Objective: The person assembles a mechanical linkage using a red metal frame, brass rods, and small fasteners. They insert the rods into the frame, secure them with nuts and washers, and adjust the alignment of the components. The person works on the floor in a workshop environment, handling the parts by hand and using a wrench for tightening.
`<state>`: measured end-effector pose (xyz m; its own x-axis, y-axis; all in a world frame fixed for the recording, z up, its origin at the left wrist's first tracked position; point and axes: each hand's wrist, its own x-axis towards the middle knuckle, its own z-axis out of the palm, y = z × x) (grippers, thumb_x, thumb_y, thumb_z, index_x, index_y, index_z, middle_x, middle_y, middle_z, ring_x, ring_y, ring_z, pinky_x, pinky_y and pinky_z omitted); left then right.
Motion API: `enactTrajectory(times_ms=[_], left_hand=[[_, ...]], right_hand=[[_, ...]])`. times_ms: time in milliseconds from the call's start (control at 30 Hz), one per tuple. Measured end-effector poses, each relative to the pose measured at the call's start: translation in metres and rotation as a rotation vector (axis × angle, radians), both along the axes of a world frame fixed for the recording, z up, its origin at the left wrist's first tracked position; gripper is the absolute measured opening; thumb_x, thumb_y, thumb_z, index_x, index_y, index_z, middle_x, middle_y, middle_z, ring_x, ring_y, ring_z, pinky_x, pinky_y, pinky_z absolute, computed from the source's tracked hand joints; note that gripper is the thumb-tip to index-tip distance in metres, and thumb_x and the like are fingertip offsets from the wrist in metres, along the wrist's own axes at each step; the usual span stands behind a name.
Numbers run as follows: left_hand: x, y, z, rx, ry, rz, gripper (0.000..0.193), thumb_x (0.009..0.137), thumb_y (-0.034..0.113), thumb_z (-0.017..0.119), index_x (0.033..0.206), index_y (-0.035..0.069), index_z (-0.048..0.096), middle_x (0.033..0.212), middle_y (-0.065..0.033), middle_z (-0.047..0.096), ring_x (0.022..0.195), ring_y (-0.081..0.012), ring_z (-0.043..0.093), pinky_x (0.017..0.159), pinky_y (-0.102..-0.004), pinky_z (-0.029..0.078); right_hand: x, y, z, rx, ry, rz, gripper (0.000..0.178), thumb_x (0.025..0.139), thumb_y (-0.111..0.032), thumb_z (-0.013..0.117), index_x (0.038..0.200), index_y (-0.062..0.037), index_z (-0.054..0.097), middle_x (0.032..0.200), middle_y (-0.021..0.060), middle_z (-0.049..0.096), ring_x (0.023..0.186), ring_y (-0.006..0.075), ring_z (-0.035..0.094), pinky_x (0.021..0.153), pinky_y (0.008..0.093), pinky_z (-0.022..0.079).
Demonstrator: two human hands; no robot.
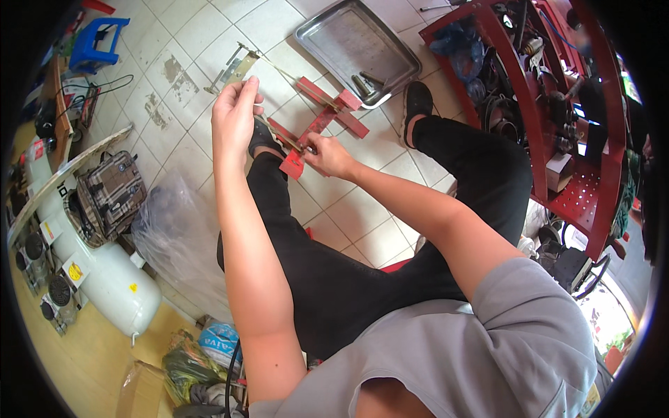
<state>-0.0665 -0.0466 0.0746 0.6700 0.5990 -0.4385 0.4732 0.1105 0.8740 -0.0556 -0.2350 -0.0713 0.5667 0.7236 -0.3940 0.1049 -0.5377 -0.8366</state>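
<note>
A red metal stand (pixel 318 128) with crossbars sits low between my feet. Thin brass-coloured rods run from its bars toward a flat metal bracket (pixel 241 68) on the left. My left hand (pixel 235 115) is held up beside this bracket with its fingers curled and thumb pointing away from me. What lies inside those fingers is hidden. At the near end of the stand, my right hand (pixel 330 155) is closed, its fingertips pinched around a small part where a rod meets the red bar. That small part is mostly covered by the fingers.
Beyond the stand, a steel tray (pixel 355 42) holds a few cylindrical metal pieces (pixel 367 83). A red shelf rack (pixel 512 90) full of tools and parts rises at the right. On the left are a white tank (pixel 115 282), a plaid bag (pixel 111 188) and a blue stool (pixel 99 43).
</note>
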Motion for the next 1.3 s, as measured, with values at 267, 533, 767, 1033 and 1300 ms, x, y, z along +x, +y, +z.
enactTrajectory(times_ms=[267, 533, 767, 1033, 1300], left_hand=[[0.007, -0.006, -0.005, 0.022, 0.017, -0.01, 0.03, 0.089, 0.039, 0.06, 0.093, 0.009, 0.061, 0.078, 0.0021, 0.06, 0.068, -0.0059, 0.054, 0.061, -0.0208, 0.038], [0.01, -0.009, -0.01, 0.04, 0.059, -0.042, 0.031, 0.088, 0.04, 0.059, 0.094, 0.009, 0.061, 0.078, 0.0019, 0.06, 0.068, -0.006, 0.054, 0.061, -0.021, 0.037], [0.008, -0.009, -0.012, 0.05, 0.106, -0.054, 0.03, 0.089, 0.039, 0.058, 0.093, 0.009, 0.061, 0.078, 0.0015, 0.06, 0.07, -0.0062, 0.054, 0.062, -0.022, 0.036], [0.012, -0.01, -0.002, 0.056, 0.054, -0.05, 0.033, 0.088, 0.036, 0.06, 0.092, 0.003, 0.061, 0.078, -0.0013, 0.059, 0.068, -0.0086, 0.053, 0.064, -0.0235, 0.041], [0.006, -0.006, -0.006, 0.057, 0.05, -0.048, 0.034, 0.088, 0.04, 0.058, 0.097, 0.008, 0.062, 0.08, 0.0014, 0.06, 0.07, -0.0067, 0.053, 0.062, -0.0212, 0.037]], right_hand=[[-0.021, -0.044, -0.023, -0.027, -0.063, 0.09, 0.026, 0.081, -0.01, 0.061, 0.104, -0.0038, 0.052, 0.091, 0.0172, 0.066, 0.084, 0.0359, 0.064, 0.072, 0.0405, 0.051], [-0.024, -0.073, -0.053, -0.187, -0.237, 0.317, 0.026, 0.078, -0.004, 0.053, 0.104, -0.0063, 0.052, 0.099, 0.0168, 0.065, 0.082, 0.033, 0.064, 0.07, 0.0416, 0.052], [-0.044, -0.078, -0.08, -0.202, -0.424, 0.409, 0.028, 0.082, -0.006, 0.048, 0.109, -0.0104, 0.055, 0.129, 0.0114, 0.053, 0.08, 0.03, 0.066, 0.07, 0.0392, 0.054], [-0.027, -0.07, -0.077, -0.145, -0.217, 0.037, 0.021, 0.08, -0.008, 0.052, 0.099, -0.0039, 0.061, 0.09, 0.0182, 0.066, 0.077, 0.0345, 0.065, 0.07, 0.041, 0.052], [0.011, -0.031, -0.018, -0.076, -0.039, -0.224, 0.025, 0.078, -0.017, 0.059, 0.098, -0.0022, 0.063, 0.084, 0.0202, 0.066, 0.079, 0.0348, 0.065, 0.074, 0.0405, 0.051]])
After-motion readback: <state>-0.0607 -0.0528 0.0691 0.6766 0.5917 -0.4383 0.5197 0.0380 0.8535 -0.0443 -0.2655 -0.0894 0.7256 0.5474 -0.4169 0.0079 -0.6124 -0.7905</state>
